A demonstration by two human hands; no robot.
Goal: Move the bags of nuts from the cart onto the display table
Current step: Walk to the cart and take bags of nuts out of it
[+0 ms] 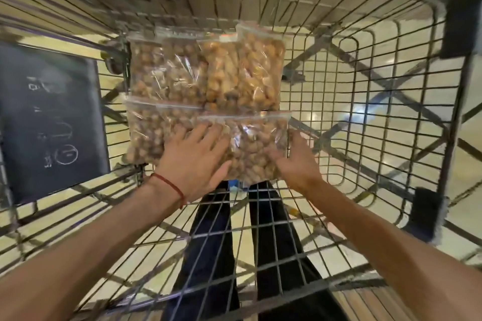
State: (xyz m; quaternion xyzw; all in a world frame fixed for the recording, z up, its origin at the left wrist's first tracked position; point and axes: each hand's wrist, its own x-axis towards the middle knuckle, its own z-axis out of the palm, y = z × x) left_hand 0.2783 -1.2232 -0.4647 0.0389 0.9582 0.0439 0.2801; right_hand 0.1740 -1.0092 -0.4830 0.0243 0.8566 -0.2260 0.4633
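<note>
Several clear zip bags of brown nuts lie flat on the wire floor of the cart (365,117). Two lie at the back, one on the left (167,73) and one on the right (250,75). Two lie nearer, a left one (146,135) and a front bag (250,148). My left hand (195,159) lies flat with straight fingers over the front bag's left edge. My right hand (294,161) grips that bag's right edge, fingers curled around it. The display table is not in view.
A dark plastic flap with white pictograms (49,122) hangs on the cart's left side. Wire walls rise all round, with black corner bumpers (456,26) on the right. My dark-trousered legs (229,255) and a pale tiled floor show through the mesh.
</note>
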